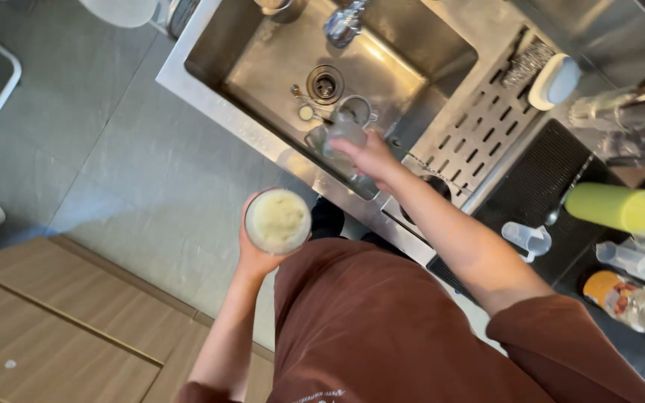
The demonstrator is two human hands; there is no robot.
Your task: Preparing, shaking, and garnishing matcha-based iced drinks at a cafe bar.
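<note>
**Pale-filled cup at the sink's near edge, clear cup over the basin**

Round cup [278,220] of pale, foamy yellow liquid, mouth facing straight up at the camera, long axis upright. Cradled from below and the side by the left hand [257,254], fingers wrapped around its wall. Held short of the steel sink [210,78], just outside the near rim, above the grey floor [113,164].

Farther out, over the basin: small clear cup [343,136], gripped by the right hand [371,158], fingers closed on it. Beyond that, drain [325,83] and faucet [343,22]. Off to the right, slotted drainboard [479,130], black mat [543,186], small measuring jug [528,240], yellow-green tumbler [615,207].
</note>
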